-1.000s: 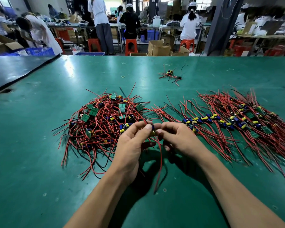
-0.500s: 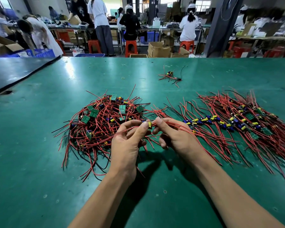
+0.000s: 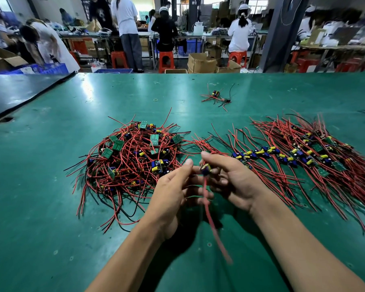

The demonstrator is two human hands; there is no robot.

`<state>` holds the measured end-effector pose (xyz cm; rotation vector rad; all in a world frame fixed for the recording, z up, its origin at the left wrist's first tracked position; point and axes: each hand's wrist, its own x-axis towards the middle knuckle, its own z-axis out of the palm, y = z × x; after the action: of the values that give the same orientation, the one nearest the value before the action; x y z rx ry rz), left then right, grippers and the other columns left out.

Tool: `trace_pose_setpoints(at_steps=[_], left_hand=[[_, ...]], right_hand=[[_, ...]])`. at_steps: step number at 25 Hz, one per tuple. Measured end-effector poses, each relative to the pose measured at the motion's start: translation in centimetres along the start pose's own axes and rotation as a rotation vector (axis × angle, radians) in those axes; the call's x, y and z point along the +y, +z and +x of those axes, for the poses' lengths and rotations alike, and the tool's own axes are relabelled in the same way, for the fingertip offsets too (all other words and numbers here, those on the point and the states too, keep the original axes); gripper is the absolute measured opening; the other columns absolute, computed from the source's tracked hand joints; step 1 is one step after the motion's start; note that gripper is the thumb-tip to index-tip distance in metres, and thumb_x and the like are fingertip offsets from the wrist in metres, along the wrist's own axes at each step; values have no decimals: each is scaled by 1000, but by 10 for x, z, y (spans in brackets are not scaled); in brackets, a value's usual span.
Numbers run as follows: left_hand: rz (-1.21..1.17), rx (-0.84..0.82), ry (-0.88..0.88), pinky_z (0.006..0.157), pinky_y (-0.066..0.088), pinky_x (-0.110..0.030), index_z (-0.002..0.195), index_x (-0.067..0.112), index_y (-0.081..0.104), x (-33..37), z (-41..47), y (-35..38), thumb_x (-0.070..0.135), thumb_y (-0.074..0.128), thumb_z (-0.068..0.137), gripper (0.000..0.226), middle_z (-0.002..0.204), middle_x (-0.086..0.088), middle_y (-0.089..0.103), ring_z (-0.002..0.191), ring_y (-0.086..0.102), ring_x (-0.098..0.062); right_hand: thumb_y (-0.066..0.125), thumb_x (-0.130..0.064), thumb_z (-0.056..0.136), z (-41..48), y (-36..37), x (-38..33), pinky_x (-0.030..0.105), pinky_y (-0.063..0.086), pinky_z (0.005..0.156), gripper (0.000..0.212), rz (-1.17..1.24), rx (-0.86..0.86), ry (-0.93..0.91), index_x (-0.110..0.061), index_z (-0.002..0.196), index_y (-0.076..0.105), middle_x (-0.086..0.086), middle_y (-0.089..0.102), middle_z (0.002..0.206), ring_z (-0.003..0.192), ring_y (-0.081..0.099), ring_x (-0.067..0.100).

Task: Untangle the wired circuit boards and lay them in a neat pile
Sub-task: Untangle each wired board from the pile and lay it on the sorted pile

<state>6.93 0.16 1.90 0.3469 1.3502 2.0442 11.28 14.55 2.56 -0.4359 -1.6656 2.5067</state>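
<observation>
The right hand [image 3: 236, 182] pinches a wired circuit board [image 3: 205, 170] above the desk [image 3: 46, 207], between the tangled heap [image 3: 133, 161] and the laid-out row [image 3: 303, 157], its motion-blurred red wire [image 3: 211, 221] dangling past the left hand [image 3: 171, 199], whose grip I cannot tell.

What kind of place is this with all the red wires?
Most likely an electronics factory floor: heaps of wired circuit boards lie on a long green table, with seated workers and cardboard boxes behind.
</observation>
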Motion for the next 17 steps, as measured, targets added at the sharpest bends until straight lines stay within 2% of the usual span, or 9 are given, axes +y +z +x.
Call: trace_pose_setpoints(at_steps=[2, 4, 7, 10, 13, 17], left_hand=[[46, -2, -24, 48, 54, -26, 88, 7, 70, -1, 0, -1, 39, 67, 84, 32, 80, -18, 71, 53, 64, -22], [76, 13, -28, 49, 54, -26, 84, 9, 71, -3, 0, -2, 33, 72, 80, 24, 79, -18, 71, 54, 65, -22], [52, 11, -52, 53, 56, -27, 95, 4, 67, -3, 1, -4, 20, 68, 86, 18, 77, -20, 71, 57, 67, -24], [51, -14, -87, 56, 58, -29, 100, 3, 66, -4, 1, -4, 13, 62, 91, 15, 78, -22, 71, 61, 69, -28], [80, -12, -80, 59, 60, -32, 92, 4, 66, -6, 2, -2, 8, 59, 92, 8, 80, -23, 71, 66, 71, -31], [152, 37, 5, 54, 59, -31, 86, 3, 68, -10, 4, -2, 5, 60, 92, 10, 78, -17, 72, 63, 70, -28]], right_hand=[[77, -43, 73, 0, 1, 3, 23, 16, 44, 30, -186, 31, -28, -22, 62, 59, -4, 41, 56, 46, 33, 11], [74, -43, 80, 1, 1, 6, 26, 17, 46, 29, -252, 69, -54, -21, 66, 62, -4, 41, 55, 49, 32, 12], [69, -41, 87, 2, -1, 8, 20, 22, 42, 29, -277, 109, -95, -17, 71, 71, -6, 45, 52, 44, 32, 7], [67, -37, 93, 0, -4, 7, 18, 29, 42, 28, -402, 114, -173, -16, 77, 76, -6, 49, 51, 43, 38, 6], [64, -35, 95, 0, -5, 7, 20, 43, 49, 23, -465, 73, -197, -18, 90, 78, -6, 64, 63, 52, 53, 8], [62, -32, 97, -3, -2, 7, 22, 45, 52, 22, -488, -46, -131, -17, 99, 79, 6, 70, 77, 64, 57, 17]])
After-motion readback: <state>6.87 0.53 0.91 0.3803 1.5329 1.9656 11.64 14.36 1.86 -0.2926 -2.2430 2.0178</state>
